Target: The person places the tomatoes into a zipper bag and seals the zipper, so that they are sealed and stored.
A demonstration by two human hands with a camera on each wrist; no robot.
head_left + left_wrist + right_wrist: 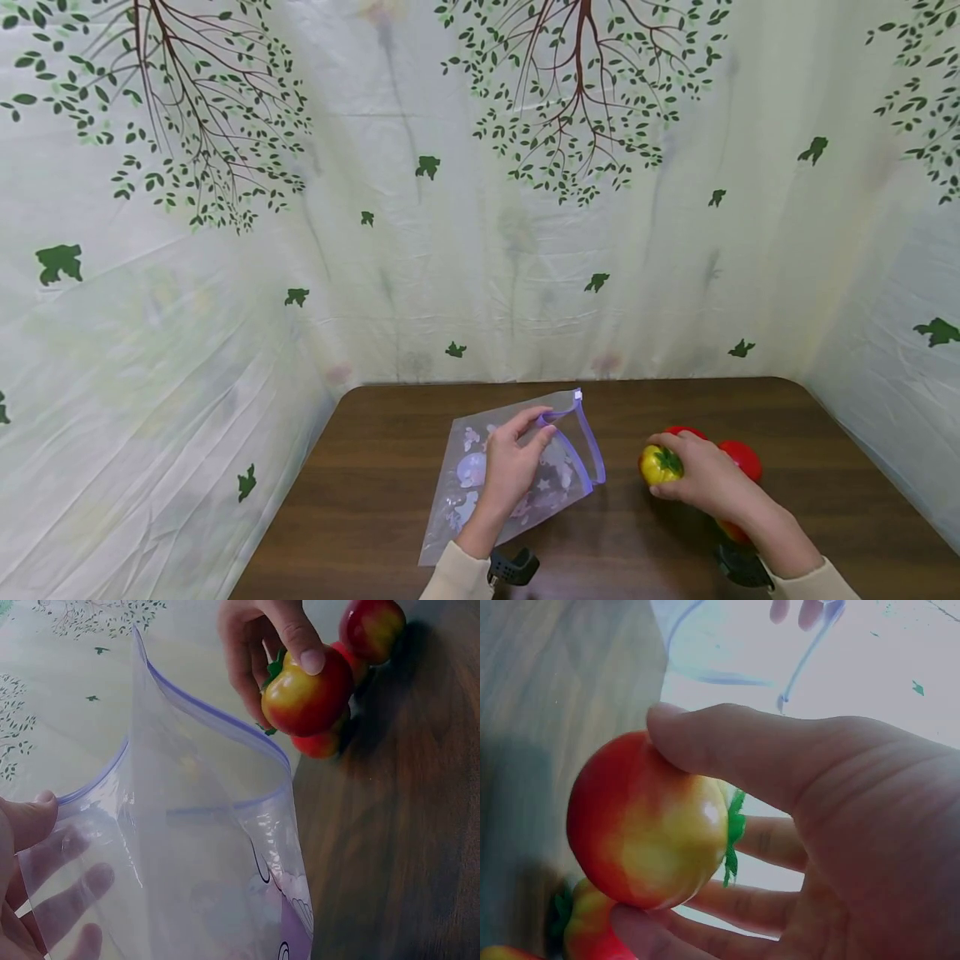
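"Plastic, clear, with a lilac zip (590,442): 1 bag (472,470), at the table (337,500), mouth gaping to the right. Held by?"

"Left hand (513,467); thumb and fingers pinching the rim."

"And the fruit (660,467)?"

"Red and yellow, green calyx (736,829), 1 piece, in the right hand (708,477). Thumb on 1 side, fingers curled about the other, spread to its width. Roundish, so no long axis to speak of; calyx turned toward the palm in the right wrist view."

"Relation to be entered?"

"Fruit just right of the mouth and apart from it, a strip of table between them in the head view. Mouth faces the fruit; body of the bag runs leftward. Right hand has the fruit, left hand stands on the far side of the gap. By judgement, that gap and the spread of the rim count most."

"Further stock?"

"Other fruit (373,630), red and yellow, grouped close by the right hand: at least 3 in the left wrist view, overlapped, full count uncertain."

"Defects of view?"

"Left fingers hazy through the plastic; inside or behind, unclear. Bag cut off at the top of the right wrist view. Height of the held fruit over the table: cannot be told."
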